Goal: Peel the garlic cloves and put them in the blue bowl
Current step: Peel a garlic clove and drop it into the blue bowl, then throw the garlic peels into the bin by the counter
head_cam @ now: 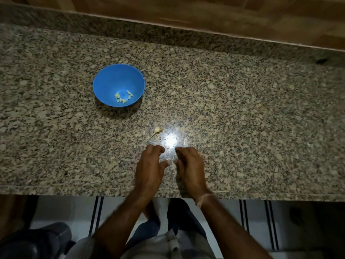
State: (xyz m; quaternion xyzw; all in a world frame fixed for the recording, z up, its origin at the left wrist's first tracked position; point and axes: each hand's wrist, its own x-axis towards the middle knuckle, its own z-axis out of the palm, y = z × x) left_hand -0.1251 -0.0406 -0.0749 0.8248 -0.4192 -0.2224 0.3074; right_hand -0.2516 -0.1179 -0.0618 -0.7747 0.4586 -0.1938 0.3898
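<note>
Both hands are held low over the stone counter (242, 109), near its front edge, with the backs turned up. The left hand (149, 165) is half closed: its fingers are curled down toward the counter and the thumb is stretched toward the other hand. The right hand (190, 165) is curled in the same way, and its thumb is pointed at the left thumb, with a narrow gap kept between the two tips. A small dark speck (174, 157) is seen in that gap, but it cannot be told whether anything is pinched by either hand. A pale thread (203, 199) is worn around the right wrist.

One unpeeled clove (157, 129) is left on the counter just beyond the hands, and a few dry skins (155, 137) are scattered beside it. The blue bowl (115, 77) is placed farther back and to the left, well apart from the hands. Several peeled cloves (122, 99) are gathered at its bottom. A bright reflection of light (170, 141) is seen on the stone between the skins and the hands
</note>
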